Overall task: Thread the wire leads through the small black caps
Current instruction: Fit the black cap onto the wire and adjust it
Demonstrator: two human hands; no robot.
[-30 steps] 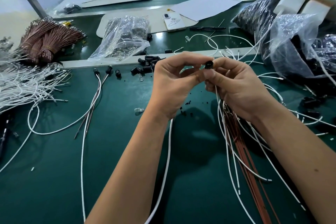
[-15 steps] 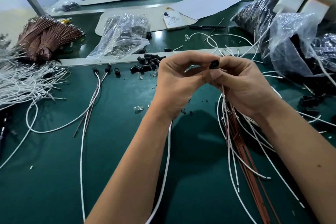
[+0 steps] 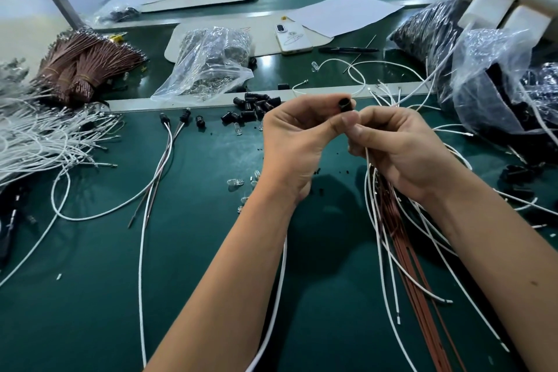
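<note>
Nearest, two bare forearms reach forward over a green table point(image 3: 90, 296). A long white wire point(image 3: 273, 296) runs under the left forearm toward the near edge. On the near right, a spread of white wires point(image 3: 389, 254) and thin brown wires point(image 3: 413, 275) fans out from below the right hand across the table.

Above the middle of the table the two hands meet. The left hand point(image 3: 297, 142) pinches a small black cap point(image 3: 344, 105) between thumb and forefinger, its open end tilted toward the camera. The right hand point(image 3: 401, 148) has its fingers curled, thumb tip just beside the cap, and grips a white lead point(image 3: 367, 157) that drops from its fingers. Whether the lead's tip is already inside the cap cannot be told.

Left of the hands, two wires already carrying caps point(image 3: 175, 121) lie on the table, and a few clear bulbs point(image 3: 234, 183) lie near the left wrist. Just beyond the hands sits a loose pile of black caps point(image 3: 256, 107). At the far left lies a heap of white wires point(image 3: 39, 139), with bundles of brown wires point(image 3: 81, 69) behind it. Further off are a clear plastic bag point(image 3: 208, 66), a white phone point(image 3: 293, 38) and a sheet of paper point(image 3: 344, 12). On the far right, plastic bags of black parts point(image 3: 498, 84) are piled.
</note>
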